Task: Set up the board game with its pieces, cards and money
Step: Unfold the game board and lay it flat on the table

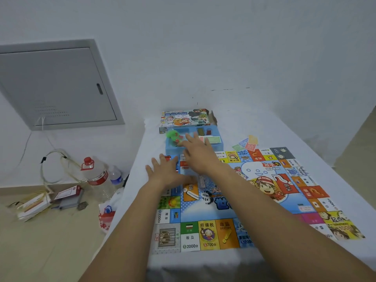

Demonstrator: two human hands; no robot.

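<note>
Both bare forearms stretched over the colourful paper game board (264,192), left hand (166,171) and right hand (200,154) spread flat-fingered, gripping nothing, seemingly reaching for the pale blue plastic tray (218,144) of pieces just beyond the board's far edge.

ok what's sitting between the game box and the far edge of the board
In the head view, a blue plastic tray lies between the game box and the board, holding green pieces and paper money. The right hand partly covers it.
</note>
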